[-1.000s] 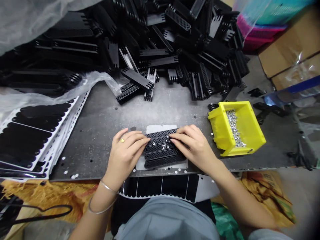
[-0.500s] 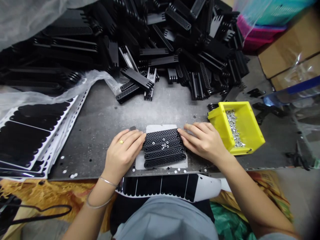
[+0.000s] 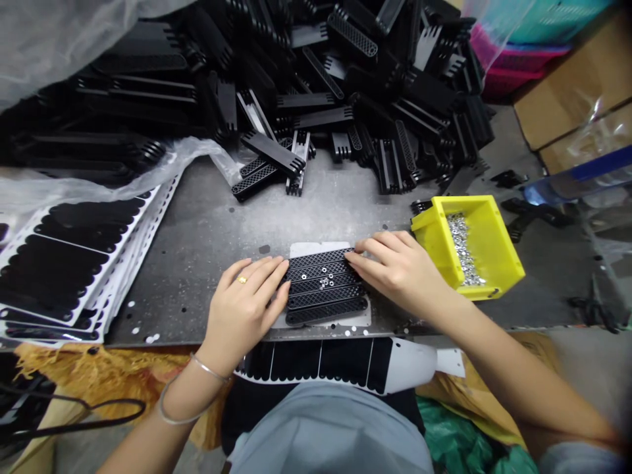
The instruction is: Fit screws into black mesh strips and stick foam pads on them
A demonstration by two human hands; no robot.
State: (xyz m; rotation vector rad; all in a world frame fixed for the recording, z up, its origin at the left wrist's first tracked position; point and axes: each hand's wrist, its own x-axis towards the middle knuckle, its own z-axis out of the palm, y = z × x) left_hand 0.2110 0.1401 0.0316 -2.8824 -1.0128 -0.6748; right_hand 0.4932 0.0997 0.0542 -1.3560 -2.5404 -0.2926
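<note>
Several black plastic bars [image 3: 323, 286] with a cross-ribbed surface lie side by side on a white sheet [image 3: 365, 322] at the table's front edge. A few small silver nuts [image 3: 324, 282] rest on top of the bars. My left hand [image 3: 247, 293] is at their left ends, its fingers stretched out and fingertips touching the upper bars; a ring and bangles show on it. At the right ends, my right hand [image 3: 395, 266] reaches in with extended, slightly bent fingers, the tips on the upper bars. Part of the bars' right ends is hidden under those fingers.
A yellow bin [image 3: 494, 240] of small silver hardware stands to the right. Many black plastic parts [image 3: 320, 105] are heaped at the back. Sheets of black stickers [image 3: 64, 263] are stacked at left, and another sticker sheet [image 3: 340, 362] lies across my lap.
My left thumb has come out to the bars' left side. My right hand has shifted slightly left over the bars' right ends. The nuts remain on top.
</note>
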